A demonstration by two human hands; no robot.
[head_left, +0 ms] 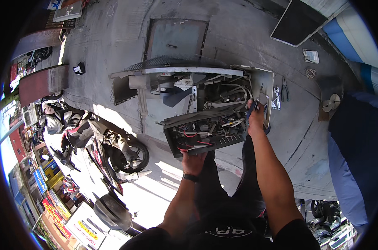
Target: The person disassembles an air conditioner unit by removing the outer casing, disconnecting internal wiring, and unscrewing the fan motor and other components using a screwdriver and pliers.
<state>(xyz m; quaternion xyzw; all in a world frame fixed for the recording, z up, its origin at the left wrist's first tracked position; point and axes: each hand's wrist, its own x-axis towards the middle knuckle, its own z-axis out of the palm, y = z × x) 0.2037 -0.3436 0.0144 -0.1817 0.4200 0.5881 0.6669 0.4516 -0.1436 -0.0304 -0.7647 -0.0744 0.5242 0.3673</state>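
An opened outdoor air-conditioner unit [168, 71] lies on the concrete in front of me, its dark fan blade [177, 98] and several bent pipes exposed. Tilted toward me along its near side is a black electrical box [176, 151] crowded with a circuit board, components and red and white wires. My left hand [194, 163] grips the near lower edge of that box, the fingers partly hidden under it. At the unit's right end, my right hand [255, 118] is closed around dark-handled pliers [259, 95], the thin jaws pointing away from me.
A wrench [276, 98] and another pair of pliers [285, 90] lie right of the unit. Farther right are a wire coil [310, 73] and a white packet [311, 56]. A parked motorcycle [114, 152] stands at left. Dark blue fabric [360, 146] bulges at the right edge.
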